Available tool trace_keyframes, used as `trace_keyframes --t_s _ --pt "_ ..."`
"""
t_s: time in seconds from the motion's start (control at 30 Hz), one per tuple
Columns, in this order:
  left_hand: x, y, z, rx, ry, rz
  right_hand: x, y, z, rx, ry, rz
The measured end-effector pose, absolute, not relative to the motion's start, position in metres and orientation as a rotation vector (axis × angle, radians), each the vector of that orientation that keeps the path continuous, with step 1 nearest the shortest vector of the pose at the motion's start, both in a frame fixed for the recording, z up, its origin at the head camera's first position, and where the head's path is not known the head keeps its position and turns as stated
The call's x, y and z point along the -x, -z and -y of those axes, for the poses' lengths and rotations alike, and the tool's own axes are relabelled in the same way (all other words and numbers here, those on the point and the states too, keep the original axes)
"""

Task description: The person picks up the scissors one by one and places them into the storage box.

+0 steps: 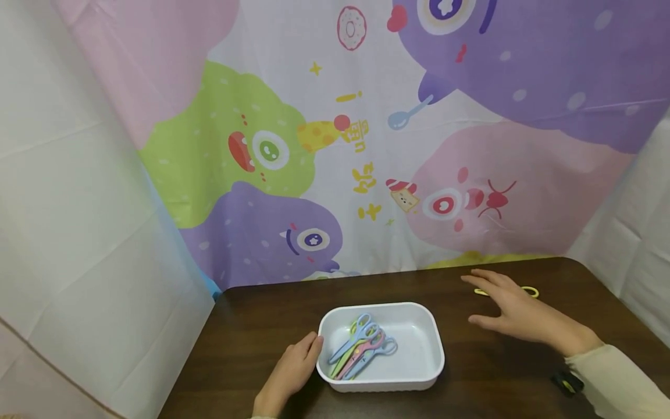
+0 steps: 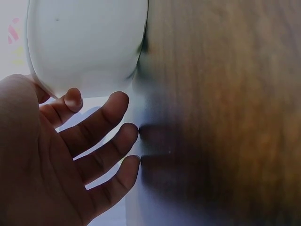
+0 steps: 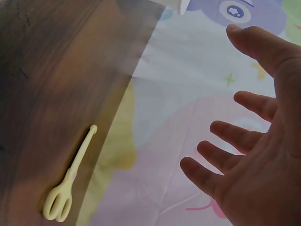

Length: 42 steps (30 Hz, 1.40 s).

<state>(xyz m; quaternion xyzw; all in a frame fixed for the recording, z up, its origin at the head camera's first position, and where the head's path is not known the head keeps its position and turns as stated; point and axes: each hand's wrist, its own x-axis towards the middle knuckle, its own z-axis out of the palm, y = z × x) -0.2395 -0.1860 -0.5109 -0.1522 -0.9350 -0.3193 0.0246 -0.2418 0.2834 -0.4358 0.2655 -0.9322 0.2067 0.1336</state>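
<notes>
A white tray (image 1: pixel 413 349) stands on the brown table, holding several pairs of scissors (image 1: pixel 361 349) in blue, green and pink, piled at its left side. My left hand (image 1: pixel 294 365) touches the tray's left rim; in the left wrist view, its fingers (image 2: pixel 103 125) are spread and slightly bent beside the wall. Towards the table's back right lies a pair of yellow scissors (image 3: pixel 66 188), partly hidden by my hand in the head view. Above and in front of it hovers my right hand (image 1: pixel 515 308), fingers apart and loosely extended, with nothing in its grasp.
The brown table (image 1: pixel 251 326) ends at a cloth backdrop (image 1: pixel 366 244) printed with cartoon monsters. White cloth walls (image 1: pixel 94 233) stand at both sides. A small black object (image 1: pixel 567 383) with a yellow-green spot shows beneath the right sleeve (image 1: pixel 612 372).
</notes>
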Motion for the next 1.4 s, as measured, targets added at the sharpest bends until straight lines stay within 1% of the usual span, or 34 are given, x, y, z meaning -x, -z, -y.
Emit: trace_keyframes --t_s 0.53,1.4 --pt "0.238 0.512 0.186 0.464 0.982 2.889 0.243 0.448 -0.301 -0.737 -0.527 2.651" --pt "0.239 0.511 0.186 0.466 0.978 2.889 0.251 0.460 -0.328 -0.644 -0.594 2.735"
